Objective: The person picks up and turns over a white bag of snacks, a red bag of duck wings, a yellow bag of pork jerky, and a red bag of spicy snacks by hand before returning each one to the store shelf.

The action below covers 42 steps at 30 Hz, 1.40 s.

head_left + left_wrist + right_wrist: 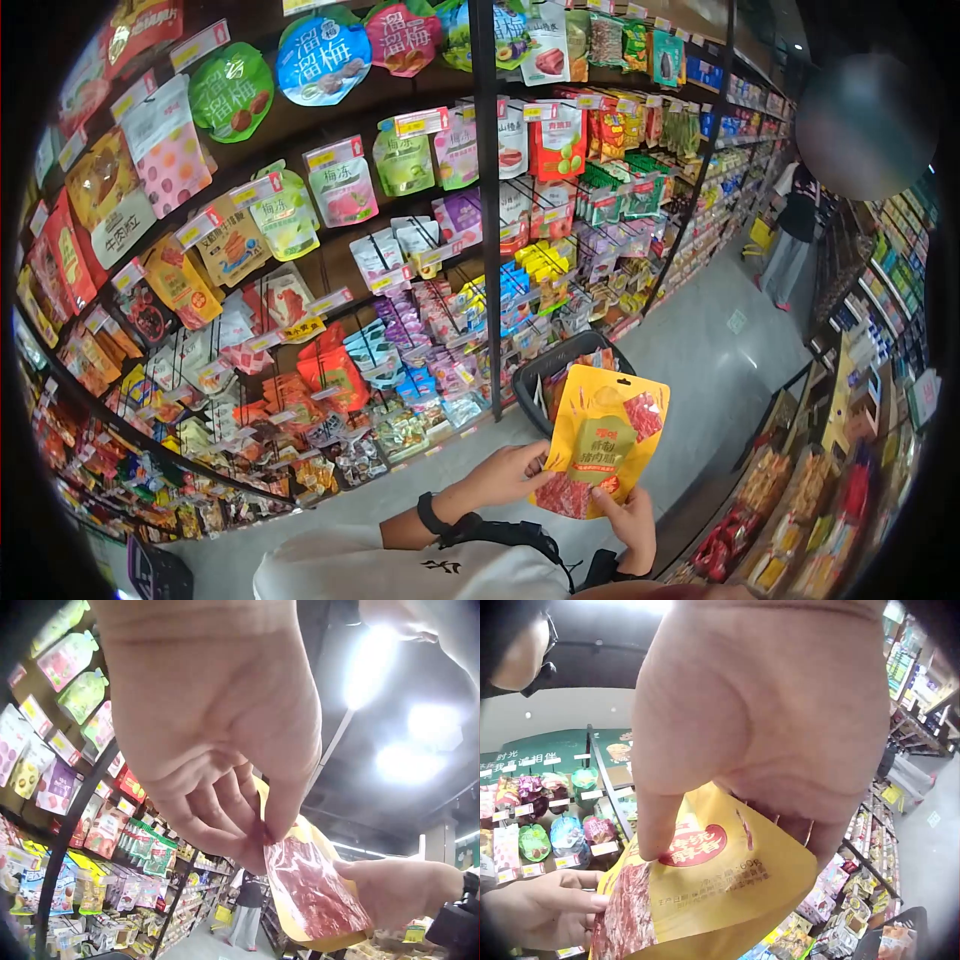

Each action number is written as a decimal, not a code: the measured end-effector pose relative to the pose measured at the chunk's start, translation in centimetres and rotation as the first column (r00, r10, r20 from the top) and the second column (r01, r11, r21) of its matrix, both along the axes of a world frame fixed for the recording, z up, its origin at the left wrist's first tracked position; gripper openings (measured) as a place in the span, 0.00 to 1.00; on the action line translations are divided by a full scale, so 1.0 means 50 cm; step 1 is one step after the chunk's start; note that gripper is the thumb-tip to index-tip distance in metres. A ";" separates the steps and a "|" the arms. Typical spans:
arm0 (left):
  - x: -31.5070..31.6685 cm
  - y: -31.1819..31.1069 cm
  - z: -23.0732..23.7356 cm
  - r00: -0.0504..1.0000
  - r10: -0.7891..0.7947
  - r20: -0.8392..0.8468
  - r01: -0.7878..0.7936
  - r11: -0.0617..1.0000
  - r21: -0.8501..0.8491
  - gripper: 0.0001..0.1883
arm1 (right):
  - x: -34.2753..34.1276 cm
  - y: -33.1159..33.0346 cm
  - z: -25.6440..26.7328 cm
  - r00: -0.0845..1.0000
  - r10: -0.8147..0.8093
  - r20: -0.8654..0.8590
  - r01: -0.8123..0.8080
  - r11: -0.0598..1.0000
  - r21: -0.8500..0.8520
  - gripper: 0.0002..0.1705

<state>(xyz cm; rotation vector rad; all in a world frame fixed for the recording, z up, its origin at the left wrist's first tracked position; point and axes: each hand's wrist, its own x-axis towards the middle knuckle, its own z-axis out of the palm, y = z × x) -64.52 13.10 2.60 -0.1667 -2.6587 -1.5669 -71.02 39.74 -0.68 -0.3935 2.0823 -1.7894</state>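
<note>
A yellow snack bag [610, 412] with pictures of red dried meat is held up in front of the person's body, printed front facing the head camera. The left hand [507, 471] pinches its left edge between thumb and fingers. At the lower right corner, the right hand [632, 527] grips it, thumb on the front and fingers behind. From the left wrist, the left hand [217, 742] shows its curled fingers at the bag's edge. The right wrist view has the right hand [757, 712] over small print on the bag [712, 877].
Behind the bag, a dark shopping basket [522, 385] with several packs inside stands low near the shelf. Tall shelving with hanging snack pouches [325, 55] runs along the left. Snack bins [780, 500] line the right side. Farther down the aisle stands another person [797, 225].
</note>
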 end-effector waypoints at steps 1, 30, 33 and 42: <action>-0.028 0.019 0.002 1.000 0.015 -0.017 -0.015 1.000 0.006 0.16 | -0.037 0.016 0.007 1.000 0.022 -0.005 -0.022 1.000 -0.009 0.18; -0.687 0.125 -0.023 0.997 0.071 0.006 -0.071 0.997 0.040 0.14 | -0.731 0.115 -0.026 0.993 0.119 0.023 -0.119 0.993 -0.022 0.20; -0.730 0.157 -0.029 0.990 0.134 0.036 -0.135 0.990 0.031 0.14 | -0.804 0.125 -0.018 0.984 0.170 -0.053 -0.170 0.985 0.004 0.20; -0.838 0.333 -0.055 0.920 0.386 0.071 -0.392 0.900 0.189 0.15 | -1.082 0.230 -0.013 0.812 0.570 -0.125 -0.526 0.807 0.268 0.19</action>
